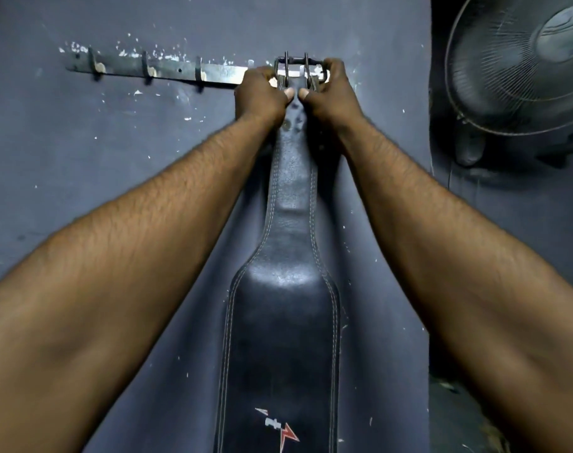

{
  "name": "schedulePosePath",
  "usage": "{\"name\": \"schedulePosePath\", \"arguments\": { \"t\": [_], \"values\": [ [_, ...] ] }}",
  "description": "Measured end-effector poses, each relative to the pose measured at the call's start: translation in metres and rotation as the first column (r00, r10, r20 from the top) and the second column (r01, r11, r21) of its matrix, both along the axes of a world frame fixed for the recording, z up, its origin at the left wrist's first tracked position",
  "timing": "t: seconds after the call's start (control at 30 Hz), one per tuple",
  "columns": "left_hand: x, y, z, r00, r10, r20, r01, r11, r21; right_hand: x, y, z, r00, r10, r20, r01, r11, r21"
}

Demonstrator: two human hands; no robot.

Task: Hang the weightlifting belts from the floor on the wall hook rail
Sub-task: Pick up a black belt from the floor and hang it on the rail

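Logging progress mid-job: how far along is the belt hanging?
Done: nothing visibly; three hooks on the hook rail are bare. In hand: left hand and right hand grip the buckle of a black belt at the rail's right end; whether it sits on a hook is hidden. Left: seat and release it; any other belts are out of view.

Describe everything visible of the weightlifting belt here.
The weightlifting belt is black, apparently worn leather, with pale double stitching along both edges and a red-and-white logo low down. It hangs against the dark wall, narrow at top, widening below. Its metal two-prong buckle is at the right end of the hook rail, where the left hand and right hand grip it from either side. Whether a hook holds it is hidden.
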State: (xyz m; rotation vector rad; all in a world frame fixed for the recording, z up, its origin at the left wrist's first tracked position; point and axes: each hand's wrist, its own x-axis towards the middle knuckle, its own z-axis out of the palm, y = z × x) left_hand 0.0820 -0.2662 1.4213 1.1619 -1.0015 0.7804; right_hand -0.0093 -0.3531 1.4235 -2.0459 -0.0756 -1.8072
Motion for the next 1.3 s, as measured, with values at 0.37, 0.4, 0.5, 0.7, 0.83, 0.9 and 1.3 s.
{"name": "schedulePosePath", "arguments": {
  "t": [0.37,0.4,0.5,0.7,0.83,0.9,1.3],
  "values": [
    [-0.008,-0.003,-0.025,0.991,0.093,0.101,-0.108,0.982,0.155,-0.006,-0.016,-0.024,0.99,-0.133,-0.055,0.134,0.991,0.015],
    [-0.009,-0.003,-0.036,0.993,0.07,0.099,-0.084,0.987,0.137,-0.007,-0.016,-0.038,0.989,-0.136,-0.049,0.138,0.99,0.029],
    [-0.009,-0.001,-0.069,0.997,-0.034,0.071,0.026,0.993,0.118,-0.007,-0.013,-0.072,0.992,-0.111,-0.052,0.116,0.989,0.096],
    [0.017,0.007,-0.16,0.976,-0.209,-0.064,0.218,0.952,0.217,-0.01,-0.016,-0.161,0.99,0.072,-0.121,-0.031,0.95,0.311],
    [0.021,0.018,-0.206,0.966,-0.236,-0.103,0.256,0.924,0.284,-0.009,-0.013,-0.221,0.956,0.215,-0.2,-0.111,0.896,0.431],
    [0.018,0.02,-0.216,0.969,-0.211,-0.131,0.242,0.918,0.314,-0.01,-0.012,-0.233,0.964,0.193,-0.18,-0.096,0.893,0.44],
    [-0.002,0.043,-0.277,0.955,-0.154,-0.253,0.251,0.874,0.417,-0.037,-0.003,-0.281,0.951,0.203,-0.233,-0.055,0.852,0.52]
  ]
}}
